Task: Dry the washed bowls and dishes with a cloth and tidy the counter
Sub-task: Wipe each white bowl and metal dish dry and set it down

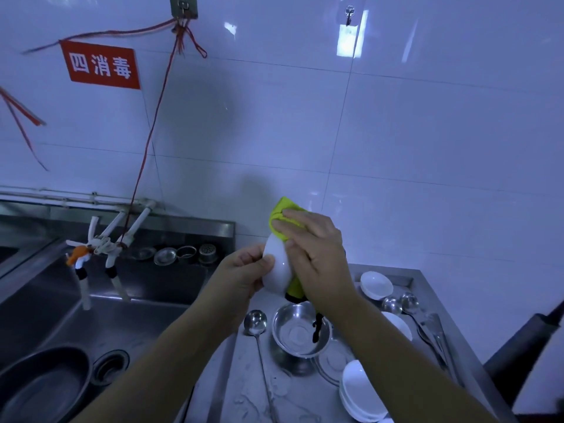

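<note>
Left hand (244, 271) pinches the white saucer (277, 267) by its rim; right hand (308, 248) presses the yellow-green cloth (282, 213) inside. Probably wet, it could slip onto the steel bowl (300, 334).

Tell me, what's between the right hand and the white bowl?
The yellow cloth: the right hand presses it against the bowl, seen in the head view.

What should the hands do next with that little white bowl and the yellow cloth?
Probably keep turning the white bowl in the left hand while the right hand rubs the yellow cloth round it. The bowl is held up on edge above the counter with the cloth pressed into it, so wiping looks unfinished.
</note>
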